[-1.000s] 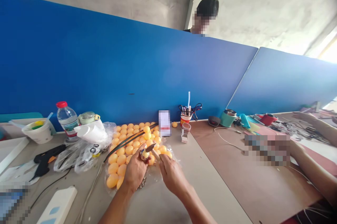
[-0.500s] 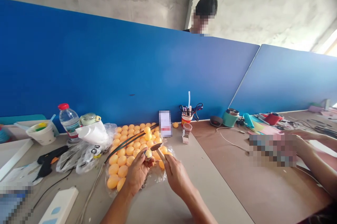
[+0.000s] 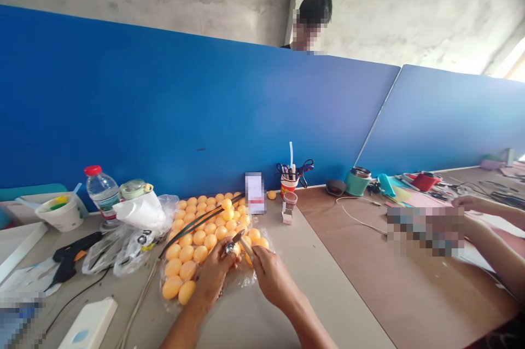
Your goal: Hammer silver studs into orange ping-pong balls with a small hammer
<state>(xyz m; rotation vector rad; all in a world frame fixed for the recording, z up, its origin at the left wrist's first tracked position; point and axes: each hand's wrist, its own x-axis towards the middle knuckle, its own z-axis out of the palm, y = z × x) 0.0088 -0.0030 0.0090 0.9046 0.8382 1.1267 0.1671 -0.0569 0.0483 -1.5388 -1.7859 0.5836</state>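
My left hand (image 3: 216, 268) is closed around a small round object (image 3: 230, 249), shiny and silvery on the side that shows; its exact kind is unclear. My right hand (image 3: 270, 275) grips the pale handle of a small dark-bladed tool (image 3: 246, 244), and the blade lies at or just above the round object. Whether blade and object touch, I cannot tell. Behind and to the left of both hands lie many orange balls (image 3: 200, 253) in clear plastic, like table-tennis balls. Two dark strips (image 3: 197, 224) rest across them.
A phone-like screen (image 3: 255, 190) leans behind the balls, near a cup of pens (image 3: 289, 182) and a small box (image 3: 287, 213). At left are a water bottle (image 3: 102, 193), glue gun (image 3: 74, 256) and white power strip (image 3: 88, 327). A co-worker's arms (image 3: 492, 234) reach in from the right.
The round object has turned in my left hand, from a cream face to a silvery one. The tool's blade has shifted slightly left and down, closer over it. The view has shifted slightly.
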